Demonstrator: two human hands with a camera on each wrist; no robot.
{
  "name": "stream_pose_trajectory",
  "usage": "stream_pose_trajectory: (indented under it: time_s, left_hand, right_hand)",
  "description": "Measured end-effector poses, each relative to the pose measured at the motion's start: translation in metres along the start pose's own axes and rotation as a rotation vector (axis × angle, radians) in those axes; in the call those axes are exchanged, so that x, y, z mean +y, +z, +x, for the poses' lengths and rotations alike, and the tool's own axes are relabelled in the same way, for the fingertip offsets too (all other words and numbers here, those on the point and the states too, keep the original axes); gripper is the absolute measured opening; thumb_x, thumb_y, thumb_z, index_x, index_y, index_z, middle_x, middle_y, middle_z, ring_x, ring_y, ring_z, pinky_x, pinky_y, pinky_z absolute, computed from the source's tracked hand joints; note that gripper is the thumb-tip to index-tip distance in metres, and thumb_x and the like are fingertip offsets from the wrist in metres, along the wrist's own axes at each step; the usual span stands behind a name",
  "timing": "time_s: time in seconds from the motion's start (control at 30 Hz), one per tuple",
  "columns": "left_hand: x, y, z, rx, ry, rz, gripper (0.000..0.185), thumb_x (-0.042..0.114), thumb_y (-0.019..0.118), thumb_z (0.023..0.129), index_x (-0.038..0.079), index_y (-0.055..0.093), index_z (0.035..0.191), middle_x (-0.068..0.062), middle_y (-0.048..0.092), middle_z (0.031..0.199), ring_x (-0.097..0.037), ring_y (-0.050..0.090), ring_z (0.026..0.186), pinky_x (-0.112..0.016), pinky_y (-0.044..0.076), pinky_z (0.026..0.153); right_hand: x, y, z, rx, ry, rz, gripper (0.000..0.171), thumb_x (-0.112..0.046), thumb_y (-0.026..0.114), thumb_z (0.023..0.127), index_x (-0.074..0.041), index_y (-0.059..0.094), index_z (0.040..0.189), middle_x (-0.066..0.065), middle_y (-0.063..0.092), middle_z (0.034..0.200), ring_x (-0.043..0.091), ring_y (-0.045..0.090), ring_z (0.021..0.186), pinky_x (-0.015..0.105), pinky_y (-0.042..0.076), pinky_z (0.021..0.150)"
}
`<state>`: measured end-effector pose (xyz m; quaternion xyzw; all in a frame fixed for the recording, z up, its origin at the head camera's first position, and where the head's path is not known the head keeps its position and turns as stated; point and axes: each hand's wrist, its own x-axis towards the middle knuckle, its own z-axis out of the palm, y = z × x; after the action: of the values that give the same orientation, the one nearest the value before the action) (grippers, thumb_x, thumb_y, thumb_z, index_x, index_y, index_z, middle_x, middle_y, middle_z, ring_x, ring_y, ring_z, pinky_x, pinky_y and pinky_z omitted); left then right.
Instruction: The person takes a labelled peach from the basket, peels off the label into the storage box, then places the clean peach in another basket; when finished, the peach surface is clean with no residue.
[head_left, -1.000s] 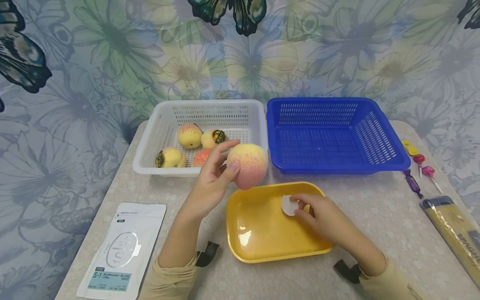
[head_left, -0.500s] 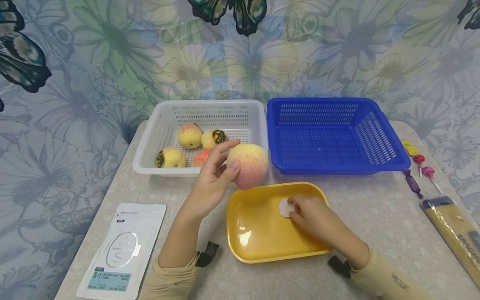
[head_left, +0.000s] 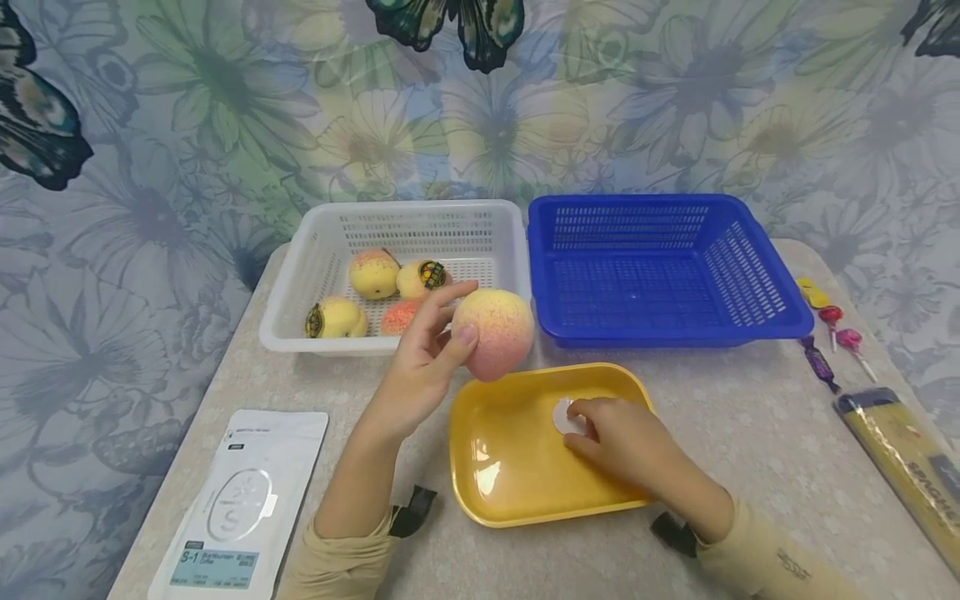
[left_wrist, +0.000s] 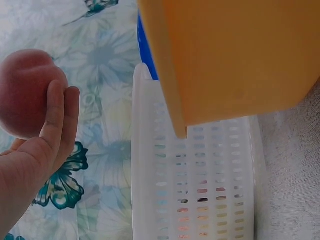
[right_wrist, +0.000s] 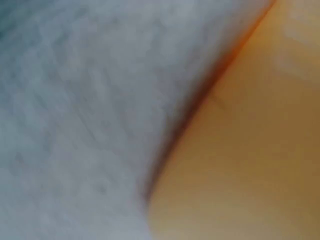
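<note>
In the head view my left hand grips a yellow and pink peach between thumb and fingers, above the far edge of the yellow tray. The left wrist view shows this peach from another side. My right hand is low over the tray, its thumb and index finger pinching a thin, flat, round white sticker. Whether the sticker touches the tray floor, I cannot tell. The right wrist view is blurred and shows only tray wall and tabletop, no hand.
Behind the left hand, a white basket holds several peaches, some with round black labels. A blue basket stands beside it. A white coffee pouch lies at left; lollipops, wrapped sweets and a spaghetti pack lie at right.
My right hand has moved slightly left over the tray with the white sticker. The left hand and peach hold their place. The whole head view has shifted a little.
</note>
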<state>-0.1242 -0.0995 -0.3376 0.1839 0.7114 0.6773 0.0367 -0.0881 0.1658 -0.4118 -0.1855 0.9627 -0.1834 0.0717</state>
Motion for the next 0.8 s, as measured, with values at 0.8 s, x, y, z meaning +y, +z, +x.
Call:
stream_pose_trajectory:
  time_s: [0.8]
  left_hand:
    - [-0.003, 0.003, 0.003, -0.008, -0.147, -0.245, 0.045, 0.042, 0.024, 0.108, 0.031, 0.026, 0.152, -0.004, 0.033, 0.153, -0.026, 0.046, 0.134, -0.036, 0.044, 0.109]
  right_hand:
    - [0.081, -0.064, -0.039, 0.389, 0.128, 0.169, 0.048, -0.032, 0.072, 0.092, -0.013, 0.058, 0.133, 0.002, 0.058, 0.094, 0.008, 0.046, 0.066, 0.022, 0.038, 0.05]
